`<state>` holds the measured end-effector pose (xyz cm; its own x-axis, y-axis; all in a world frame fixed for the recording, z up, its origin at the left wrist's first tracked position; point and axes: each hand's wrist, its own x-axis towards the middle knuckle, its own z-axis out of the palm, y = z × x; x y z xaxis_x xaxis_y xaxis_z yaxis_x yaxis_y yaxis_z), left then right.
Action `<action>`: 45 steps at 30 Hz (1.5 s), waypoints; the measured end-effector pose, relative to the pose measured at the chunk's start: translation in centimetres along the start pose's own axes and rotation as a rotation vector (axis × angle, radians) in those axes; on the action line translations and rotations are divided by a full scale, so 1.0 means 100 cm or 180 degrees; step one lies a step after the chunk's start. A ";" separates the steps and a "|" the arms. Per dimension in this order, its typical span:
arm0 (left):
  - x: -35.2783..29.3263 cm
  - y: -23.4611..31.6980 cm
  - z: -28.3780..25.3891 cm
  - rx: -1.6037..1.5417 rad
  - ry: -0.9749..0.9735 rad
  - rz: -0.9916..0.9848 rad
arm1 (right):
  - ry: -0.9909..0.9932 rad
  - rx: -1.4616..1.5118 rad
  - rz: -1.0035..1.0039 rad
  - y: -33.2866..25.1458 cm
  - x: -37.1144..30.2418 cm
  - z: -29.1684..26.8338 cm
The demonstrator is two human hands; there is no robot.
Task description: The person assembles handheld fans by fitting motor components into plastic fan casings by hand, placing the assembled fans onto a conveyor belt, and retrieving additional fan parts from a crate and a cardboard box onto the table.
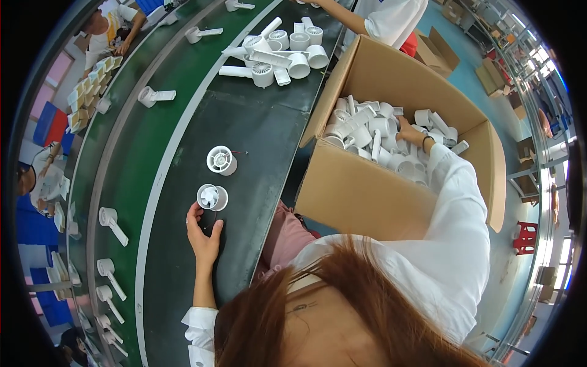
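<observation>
On the dark work surface, my left hand (205, 240) has its fingers curled against the near side of a white round fan housing (221, 199). White blades show inside the housing, and a thin dark wire hangs by my thumb. Just beyond it stands a second white fan housing (221, 160), its spoked face up and a short wire at its side. My right hand (414, 136) reaches into a large cardboard box (367, 183), among many white fan housings with handles (361, 125). Its fingertips are partly hidden by these parts, so its grip is unclear.
A pile of white handheld-fan parts (269, 58) lies farther up the work surface. To the left, a green conveyor belt (153, 131) carries spaced white fan parts (112, 225). Another person's arm (342, 15) is beyond the pile. A red stool (526, 238) stands at right.
</observation>
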<state>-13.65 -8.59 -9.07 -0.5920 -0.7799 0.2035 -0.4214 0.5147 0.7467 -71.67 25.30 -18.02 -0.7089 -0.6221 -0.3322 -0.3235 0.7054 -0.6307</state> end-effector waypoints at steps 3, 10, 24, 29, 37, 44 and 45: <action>0.004 -0.002 0.002 0.0072 0.0024 0.0029 | -0.0112 0.0314 0.0018 -0.004 0.005 -0.001; 0.000 -0.001 0.005 0.0280 0.0033 -0.0089 | 0.0142 0.0537 0.0442 -0.035 -0.006 -0.004; -0.001 -0.001 0.003 0.0152 0.0026 0.0046 | -0.0253 0.1907 0.0506 -0.028 -0.003 -0.007; -0.006 -0.009 0.003 0.0138 0.0075 0.0148 | 0.0083 0.1012 0.0409 -0.054 -0.016 0.006; -0.007 -0.005 0.001 0.0181 0.0011 0.0078 | -0.0897 0.1858 0.0902 -0.008 0.041 0.024; -0.006 -0.010 0.002 0.0179 0.0014 0.0098 | -0.0842 0.1387 0.0550 -0.016 0.046 0.019; -0.006 -0.010 0.002 0.0204 -0.0004 0.0098 | -0.0748 0.1150 0.0379 -0.029 0.039 0.023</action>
<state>-13.00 -8.52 -10.06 -0.6062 -0.7629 0.2249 -0.4459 0.5602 0.6981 -72.08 20.02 -19.13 -0.5528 -0.6335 -0.5414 0.0212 0.6388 -0.7691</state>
